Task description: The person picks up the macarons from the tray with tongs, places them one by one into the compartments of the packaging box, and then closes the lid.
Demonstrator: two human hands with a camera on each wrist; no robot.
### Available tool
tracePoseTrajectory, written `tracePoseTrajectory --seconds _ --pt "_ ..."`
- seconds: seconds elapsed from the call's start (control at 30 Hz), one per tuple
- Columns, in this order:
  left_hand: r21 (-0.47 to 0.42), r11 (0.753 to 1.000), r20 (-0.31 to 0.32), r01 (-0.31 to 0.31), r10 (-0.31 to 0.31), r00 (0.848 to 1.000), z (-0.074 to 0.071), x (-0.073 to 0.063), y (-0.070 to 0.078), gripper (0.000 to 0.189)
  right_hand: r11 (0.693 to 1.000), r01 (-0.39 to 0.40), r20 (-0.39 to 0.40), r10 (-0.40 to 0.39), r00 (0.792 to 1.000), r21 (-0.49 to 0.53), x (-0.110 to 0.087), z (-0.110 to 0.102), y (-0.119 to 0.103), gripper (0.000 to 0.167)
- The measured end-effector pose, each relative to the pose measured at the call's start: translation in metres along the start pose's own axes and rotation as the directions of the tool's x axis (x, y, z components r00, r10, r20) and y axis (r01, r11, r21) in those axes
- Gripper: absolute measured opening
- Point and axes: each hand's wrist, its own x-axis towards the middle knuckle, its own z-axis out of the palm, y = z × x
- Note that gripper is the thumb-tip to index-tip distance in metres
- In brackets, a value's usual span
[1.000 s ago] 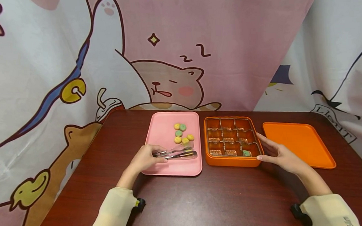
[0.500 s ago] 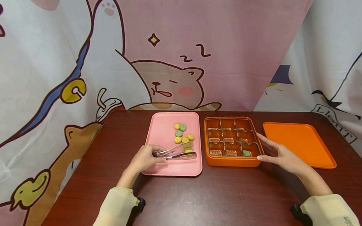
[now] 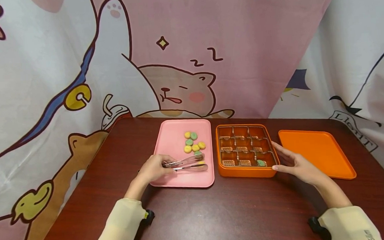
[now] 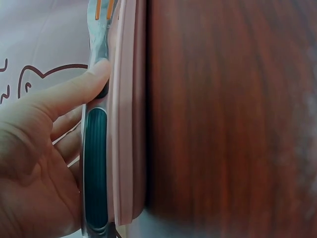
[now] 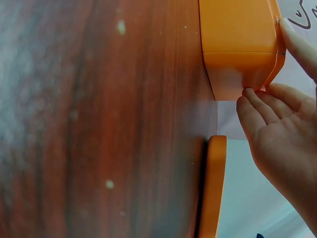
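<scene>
As left fingers (image 3: 167, 158) grip tongs (image 3: 191, 168), right fingers (image 3: 284, 151) hold the orange box (image 3: 246, 172) containing one green cookie (image 3: 261, 163).

Little lettering legible

Two Zs (image 3: 215, 54) stand on the printed cloth (image 3: 255, 28), upper middle of the head view. At right, a drawn ribbon (image 3: 353, 131) bears a word from L to T. Lower right, sleeve (image 3: 345, 222) lettering is unreadable.

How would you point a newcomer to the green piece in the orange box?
On the dark red table, the nine-compartment orange box stands right of the pink tray. The green piece sits in its near-right compartment, by the right hand, the only piece in the box.
</scene>
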Motion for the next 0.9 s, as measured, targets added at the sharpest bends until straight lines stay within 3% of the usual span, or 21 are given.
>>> tracePoseTrajectory --seconds 0.3,0.63,0.9 --pt "0.012 0.999 0.000 0.050 -0.050 0.999 -0.0005 -0.0001 0.0048 0.017 1.000 -0.005 -0.003 0.005 1.000 -0.002 -0.0001 0.0000 0.0009 0.081" --pt "0.018 0.998 0.011 0.061 -0.061 0.998 0.0010 0.0016 0.0053 0.012 1.000 -0.007 0.001 0.007 1.000 0.006 0.0002 -0.0002 0.0006 0.081" --pt "-0.013 0.999 0.039 0.042 -0.041 0.998 0.0004 0.0003 0.0069 0.007 0.998 0.044 -0.002 -0.043 0.999 0.052 -0.0003 -0.0003 0.0008 0.079"
